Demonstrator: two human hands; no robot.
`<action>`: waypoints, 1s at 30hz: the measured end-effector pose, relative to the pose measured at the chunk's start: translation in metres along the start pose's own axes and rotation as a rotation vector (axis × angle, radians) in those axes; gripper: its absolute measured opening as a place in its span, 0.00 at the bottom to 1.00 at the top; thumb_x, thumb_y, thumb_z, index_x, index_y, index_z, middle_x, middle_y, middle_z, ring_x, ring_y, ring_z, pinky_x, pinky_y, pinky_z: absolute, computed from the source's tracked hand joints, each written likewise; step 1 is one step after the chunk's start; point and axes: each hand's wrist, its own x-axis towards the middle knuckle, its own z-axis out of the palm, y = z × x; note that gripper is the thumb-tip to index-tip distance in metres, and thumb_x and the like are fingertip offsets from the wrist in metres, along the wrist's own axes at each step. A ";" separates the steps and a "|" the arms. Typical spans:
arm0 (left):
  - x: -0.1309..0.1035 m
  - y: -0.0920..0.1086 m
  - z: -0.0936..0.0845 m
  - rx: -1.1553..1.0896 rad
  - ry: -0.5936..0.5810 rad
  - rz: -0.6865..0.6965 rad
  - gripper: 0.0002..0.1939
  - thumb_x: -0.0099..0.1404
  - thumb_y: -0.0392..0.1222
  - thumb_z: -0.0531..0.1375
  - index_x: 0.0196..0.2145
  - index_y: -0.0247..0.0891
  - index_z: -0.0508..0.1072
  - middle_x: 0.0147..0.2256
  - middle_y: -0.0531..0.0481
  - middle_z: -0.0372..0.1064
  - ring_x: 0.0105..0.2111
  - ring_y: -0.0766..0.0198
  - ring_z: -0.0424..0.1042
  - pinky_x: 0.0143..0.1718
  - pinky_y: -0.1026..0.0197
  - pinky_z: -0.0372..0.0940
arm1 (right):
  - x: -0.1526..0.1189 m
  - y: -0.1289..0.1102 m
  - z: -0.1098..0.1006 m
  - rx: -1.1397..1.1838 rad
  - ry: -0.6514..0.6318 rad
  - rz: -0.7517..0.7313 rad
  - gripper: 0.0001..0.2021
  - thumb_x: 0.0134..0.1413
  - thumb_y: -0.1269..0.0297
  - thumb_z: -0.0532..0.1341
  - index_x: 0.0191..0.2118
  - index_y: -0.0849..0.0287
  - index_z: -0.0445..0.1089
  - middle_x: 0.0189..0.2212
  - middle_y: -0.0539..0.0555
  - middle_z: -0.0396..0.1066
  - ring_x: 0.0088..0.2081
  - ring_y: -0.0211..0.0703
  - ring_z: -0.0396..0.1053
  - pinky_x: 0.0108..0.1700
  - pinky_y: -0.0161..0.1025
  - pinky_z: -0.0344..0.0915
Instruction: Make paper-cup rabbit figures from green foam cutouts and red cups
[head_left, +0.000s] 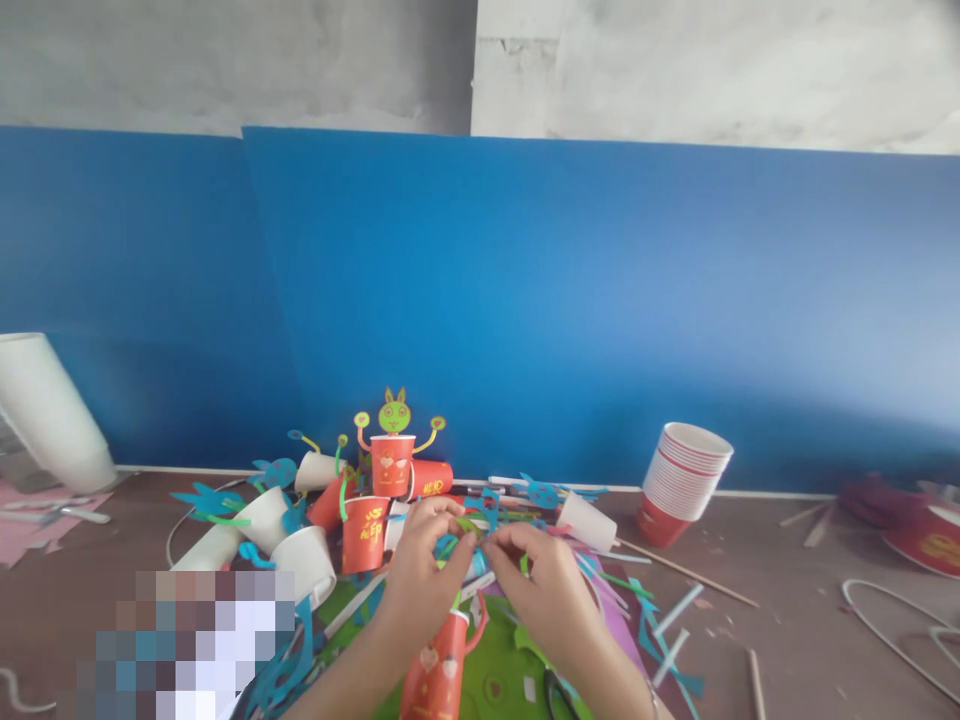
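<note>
My left hand [429,560] and my right hand [541,578] meet over the middle of the cluttered table. Thumb and fingers of each are pinched together, the fingertips almost touching. A bit of green [468,525] shows at the left fingertips; whatever the fingers hold is too small to make out. Just below them is a red paper cup [433,675] with printed hearts and a curved pink-red strip [478,625] on its side. It is over a green sheet [491,665], partly covered by my left forearm. Dark-handled scissors [559,695] lie near my right wrist.
Behind the hands, a cup figure with a green animal head [394,412] tops another red cup [364,535]. White cups [304,560] and blue paper cutouts [206,502] crowd the left. A leaning cup stack [684,480], wooden stick [694,575] and white cord [892,640] lie right. A blue panel [525,300] borders the back.
</note>
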 end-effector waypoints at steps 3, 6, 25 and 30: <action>-0.004 0.002 0.003 0.001 0.001 0.002 0.07 0.61 0.40 0.56 0.25 0.40 0.66 0.40 0.46 0.67 0.44 0.55 0.67 0.46 0.53 0.62 | -0.001 0.000 0.004 -0.041 0.009 0.004 0.11 0.55 0.64 0.54 0.24 0.57 0.66 0.23 0.51 0.69 0.26 0.42 0.65 0.29 0.35 0.57; -0.007 0.003 0.005 -0.026 0.002 -0.033 0.08 0.61 0.41 0.56 0.25 0.40 0.66 0.40 0.45 0.67 0.44 0.55 0.67 0.44 0.54 0.64 | 0.000 0.001 0.005 -0.098 0.004 0.030 0.10 0.54 0.64 0.54 0.24 0.57 0.65 0.22 0.50 0.69 0.25 0.42 0.65 0.29 0.35 0.56; -0.009 0.002 0.004 0.011 -0.037 -0.008 0.09 0.61 0.41 0.57 0.24 0.40 0.69 0.42 0.45 0.68 0.46 0.53 0.67 0.44 0.51 0.66 | 0.000 0.001 0.001 -0.069 -0.058 0.019 0.11 0.53 0.67 0.54 0.21 0.58 0.66 0.20 0.49 0.65 0.24 0.40 0.61 0.27 0.35 0.53; -0.008 0.002 0.004 0.006 -0.027 -0.024 0.09 0.60 0.40 0.58 0.23 0.40 0.69 0.41 0.45 0.68 0.45 0.53 0.67 0.47 0.49 0.65 | -0.001 0.001 0.000 -0.052 -0.061 0.012 0.12 0.53 0.67 0.54 0.21 0.58 0.65 0.19 0.48 0.63 0.24 0.39 0.59 0.27 0.35 0.53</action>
